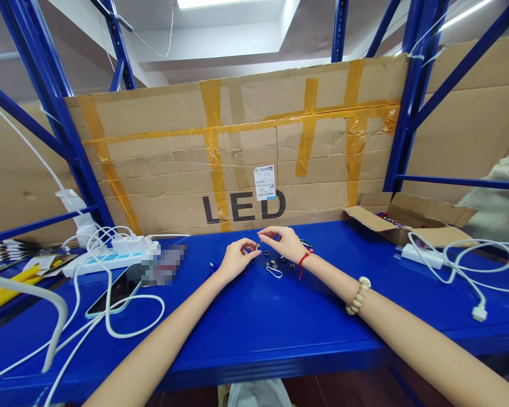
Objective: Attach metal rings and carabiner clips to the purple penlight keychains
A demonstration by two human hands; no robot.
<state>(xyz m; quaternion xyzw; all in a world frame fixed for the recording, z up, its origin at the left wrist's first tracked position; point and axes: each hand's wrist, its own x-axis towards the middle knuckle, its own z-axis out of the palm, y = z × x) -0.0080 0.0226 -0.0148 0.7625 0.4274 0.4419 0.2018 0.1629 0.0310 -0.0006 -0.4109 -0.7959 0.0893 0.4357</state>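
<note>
My left hand (238,259) is closed in a pinch on a small metal piece (258,247), too small to name exactly. My right hand (285,243) hovers just to its right, thumb and forefinger slightly apart, with nothing visible between them. On the blue tabletop between and below the hands lie a silver carabiner clip (275,273) and several small dark round parts (266,254). A small blue item (212,265) shows beside my left wrist, partly covered. Something green and multicoloured (306,244) is half hidden behind my right hand.
Left of my hands are a phone (117,291), a white power strip (106,261) and looping white cables. At right stand an open cardboard box (411,215) and a white adapter (422,255) with a cable. A taped cardboard sheet (246,152) closes the back; blue posts flank it.
</note>
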